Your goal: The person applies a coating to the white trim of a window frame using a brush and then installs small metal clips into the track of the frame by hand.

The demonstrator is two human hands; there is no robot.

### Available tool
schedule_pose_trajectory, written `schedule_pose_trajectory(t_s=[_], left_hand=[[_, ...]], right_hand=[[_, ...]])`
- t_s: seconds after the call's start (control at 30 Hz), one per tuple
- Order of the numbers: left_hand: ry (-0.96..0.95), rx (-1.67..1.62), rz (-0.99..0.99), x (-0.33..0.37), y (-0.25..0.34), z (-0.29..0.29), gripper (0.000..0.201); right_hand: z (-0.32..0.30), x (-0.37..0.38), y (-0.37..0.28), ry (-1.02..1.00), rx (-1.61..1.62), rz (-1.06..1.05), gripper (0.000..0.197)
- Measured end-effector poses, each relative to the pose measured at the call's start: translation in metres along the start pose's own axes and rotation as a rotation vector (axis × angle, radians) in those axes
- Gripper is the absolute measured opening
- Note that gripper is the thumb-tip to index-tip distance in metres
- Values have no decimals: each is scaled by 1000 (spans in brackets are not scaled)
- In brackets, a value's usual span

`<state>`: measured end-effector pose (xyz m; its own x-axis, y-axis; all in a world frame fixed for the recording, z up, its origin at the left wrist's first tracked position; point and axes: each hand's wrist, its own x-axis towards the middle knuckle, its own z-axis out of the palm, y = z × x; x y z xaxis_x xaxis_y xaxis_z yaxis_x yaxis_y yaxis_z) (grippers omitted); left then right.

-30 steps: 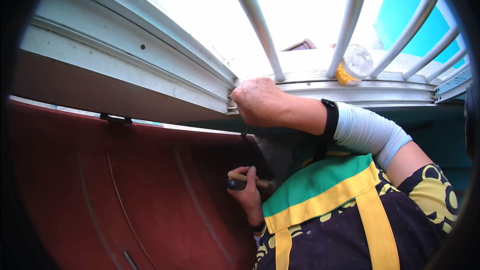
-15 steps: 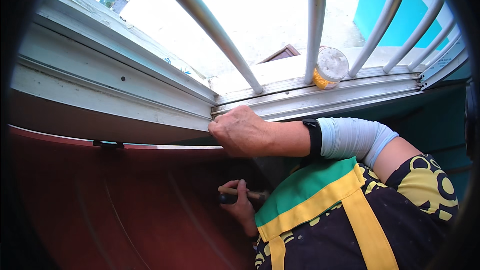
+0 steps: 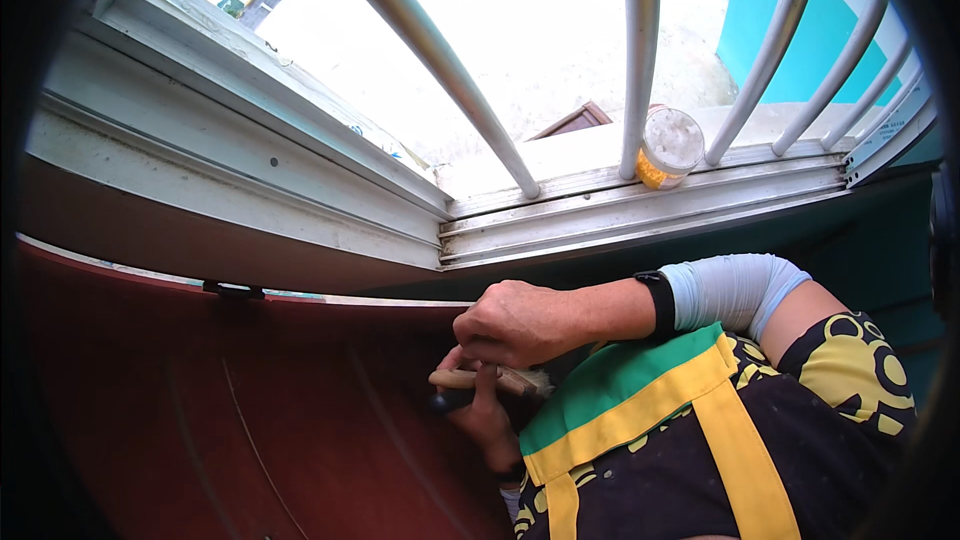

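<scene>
The right hand [image 3: 520, 322] comes in from the right, with a black band and a pale blue sleeve [image 3: 735, 290] on the arm. Its fingers are curled shut around a small wooden stick [image 3: 480, 378], maybe a brush handle, but that is hard to tell. The left hand [image 3: 487, 418] is just under it. Its fingers are closed on the stick too, and on a dark knob at the stick's left end. Both hands sit close to the person's chest, in front of a green and yellow apron [image 3: 640, 410].

Behind the hands stands a big dark red wall [image 3: 200, 410]. Above it is a grey window frame [image 3: 620, 210] with white bars [image 3: 640, 50]. A little jar with yellow stuff [image 3: 668, 148] stands on the sill, well apart from the hands. A teal wall [image 3: 770, 20] shows outside.
</scene>
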<state>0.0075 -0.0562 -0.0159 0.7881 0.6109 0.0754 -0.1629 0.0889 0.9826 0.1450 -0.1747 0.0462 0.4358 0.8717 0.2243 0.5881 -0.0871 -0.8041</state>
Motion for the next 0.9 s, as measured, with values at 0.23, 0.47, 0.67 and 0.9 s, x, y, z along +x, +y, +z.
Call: schedule_pose_trajectory(t_s=[0.23, 0.47, 0.67, 0.9], left_hand=[[-122, 64, -42, 7, -4, 7, 24], [-164, 90, 26, 13, 3, 3, 15], [-89, 112, -22, 16, 5, 11, 15], [-161, 81, -11, 15, 0, 14, 14]], right_hand=[[-4, -13, 10, 139, 166, -3, 16], [-76, -84, -26, 885, -540, -217, 15], [-121, -134, -13, 953, -1033, 290, 51], [-116, -137, 17, 790, -777, 479, 69]])
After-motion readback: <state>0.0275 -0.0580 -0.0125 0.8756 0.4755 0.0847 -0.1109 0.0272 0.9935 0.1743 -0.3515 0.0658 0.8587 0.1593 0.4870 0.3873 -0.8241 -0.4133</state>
